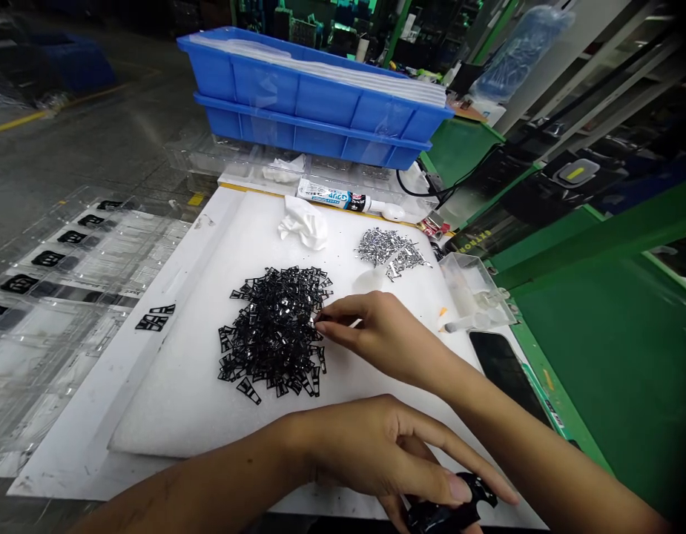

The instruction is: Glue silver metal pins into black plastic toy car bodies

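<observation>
A heap of small black trapezoid frame pieces (276,326) lies on the white foam sheet. At its right edge is my right hand (370,326), thumb and forefinger pinched on a dark bit that looks like one of these pieces. My left hand (387,452) crosses below the right forearm. Its thumb and fingers are closed round a glossy black molded part (454,504) with a curved cut-out, partly hidden by the fingers. Farther back on the foam, a pile of small silvery metal pieces (390,248) sits beyond my right hand.
Crumpled white tissue (303,222) and a glue tube (334,195) are at the back. Blue stacked bins (314,96) stand behind. On the right are a clear plastic box (476,293) and a phone (506,371). Clear trays with black parts (47,258) fill the left side.
</observation>
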A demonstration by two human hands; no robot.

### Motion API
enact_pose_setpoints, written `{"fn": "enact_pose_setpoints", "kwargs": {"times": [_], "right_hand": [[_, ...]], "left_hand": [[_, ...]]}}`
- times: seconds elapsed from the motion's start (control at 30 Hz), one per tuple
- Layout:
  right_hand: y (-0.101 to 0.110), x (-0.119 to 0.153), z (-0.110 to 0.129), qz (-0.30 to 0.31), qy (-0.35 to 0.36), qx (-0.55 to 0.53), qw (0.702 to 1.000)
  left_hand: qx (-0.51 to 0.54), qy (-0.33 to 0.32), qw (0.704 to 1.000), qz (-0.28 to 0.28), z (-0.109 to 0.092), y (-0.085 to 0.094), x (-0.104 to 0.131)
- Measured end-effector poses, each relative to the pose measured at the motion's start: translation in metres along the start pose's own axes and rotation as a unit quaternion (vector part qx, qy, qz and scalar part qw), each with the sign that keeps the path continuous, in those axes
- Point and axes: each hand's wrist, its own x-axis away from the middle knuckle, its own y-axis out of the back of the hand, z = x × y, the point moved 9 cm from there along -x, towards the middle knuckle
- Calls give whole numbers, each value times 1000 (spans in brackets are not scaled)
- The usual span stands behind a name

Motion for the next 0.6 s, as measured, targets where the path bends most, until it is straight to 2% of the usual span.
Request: {"fn": "enact_pose_setpoints", "kwargs": {"times": [0.13,0.23,0.3,0.4,0.43,0.5,0.6], "right_hand": [[14,12,-3,-20,-7,-37,999],[36,37,-1,-78,-21,-49,996],[61,68,-1,-172,-29,-39,984],[93,132,-11,-353,-62,24,933],[95,150,-15,-386,-81,53,918],[86,175,-22,-403,-94,104,904],[56,186,-16,-390,-47,159,906]], "left_hand": [[16,-13,1000,4,0,-1,2],[63,-17,998,-26,0,4,-2],[129,-39,987,-84,-2,15,-6],[228,-109,952,-174,-9,35,-6],[248,-129,941,-192,-11,40,-5],[274,-148,927,-210,-12,45,-4],[295,-143,915,-236,-10,47,-2]]}}
